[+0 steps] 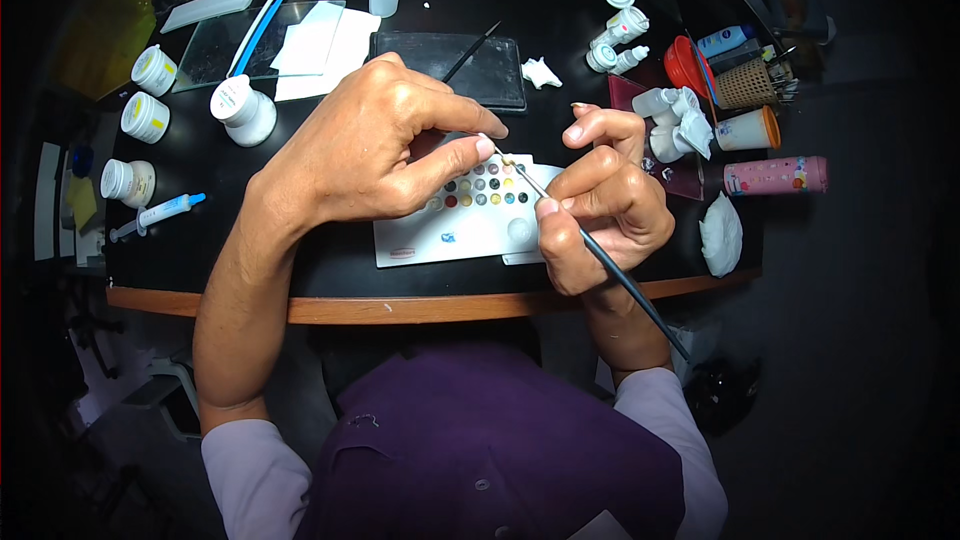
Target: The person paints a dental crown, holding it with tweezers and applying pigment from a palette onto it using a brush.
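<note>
My right hand (pixel 607 202) grips a thin brush (pixel 632 290) with a dark handle and a metal neck, its tip angled up to the left. My left hand (pixel 375 145) is closed in a pinch, thumb and forefinger nearly meeting, around something tiny that I cannot make out. The brush tip sits right beside these fingertips. Beneath both hands lies a white palette (pixel 405 237) with rows of small round spots in many colours; my hands cover part of it.
Behind my left hand are a black flat case (pixel 410 46) with a dark pen-like tool (pixel 472 51), white paper (pixel 300 80) and a glass plate (pixel 205 55). White jars (pixel 145 117) and a syringe (pixel 170 210) stand left. Small bottles (pixel 625 27), a pink canister (pixel 775 176) and crumpled tissue (pixel 720 235) sit right.
</note>
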`<control>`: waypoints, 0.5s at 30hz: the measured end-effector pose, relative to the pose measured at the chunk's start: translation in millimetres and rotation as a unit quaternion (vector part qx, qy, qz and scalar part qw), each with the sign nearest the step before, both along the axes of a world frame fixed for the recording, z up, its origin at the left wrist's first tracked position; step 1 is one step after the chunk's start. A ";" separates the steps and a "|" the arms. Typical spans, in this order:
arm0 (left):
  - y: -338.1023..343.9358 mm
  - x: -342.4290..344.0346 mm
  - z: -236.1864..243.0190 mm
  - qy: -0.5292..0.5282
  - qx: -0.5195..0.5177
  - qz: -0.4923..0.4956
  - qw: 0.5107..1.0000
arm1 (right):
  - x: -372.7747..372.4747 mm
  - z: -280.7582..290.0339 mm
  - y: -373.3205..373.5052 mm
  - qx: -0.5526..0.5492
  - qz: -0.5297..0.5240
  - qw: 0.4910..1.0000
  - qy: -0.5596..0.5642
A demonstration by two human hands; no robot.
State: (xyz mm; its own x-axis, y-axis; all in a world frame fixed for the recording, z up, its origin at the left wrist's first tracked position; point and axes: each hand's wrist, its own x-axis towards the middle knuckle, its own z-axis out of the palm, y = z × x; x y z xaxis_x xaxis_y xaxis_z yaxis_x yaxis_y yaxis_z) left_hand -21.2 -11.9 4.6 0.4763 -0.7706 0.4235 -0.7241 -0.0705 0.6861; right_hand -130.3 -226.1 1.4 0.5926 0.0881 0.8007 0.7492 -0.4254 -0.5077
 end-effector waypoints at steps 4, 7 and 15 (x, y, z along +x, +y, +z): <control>1.7 0.1 0.1 0.004 -0.007 -0.006 1.000 | 0.3 1.2 -2.4 0.030 0.028 0.999 0.008; 1.6 1.2 1.3 0.011 -0.008 -0.013 1.000 | 2.0 -0.8 -1.5 0.054 0.020 0.998 0.016; 5.1 5.2 5.8 0.015 -0.025 -0.037 0.999 | 2.4 -2.8 -1.4 0.088 0.047 0.995 0.010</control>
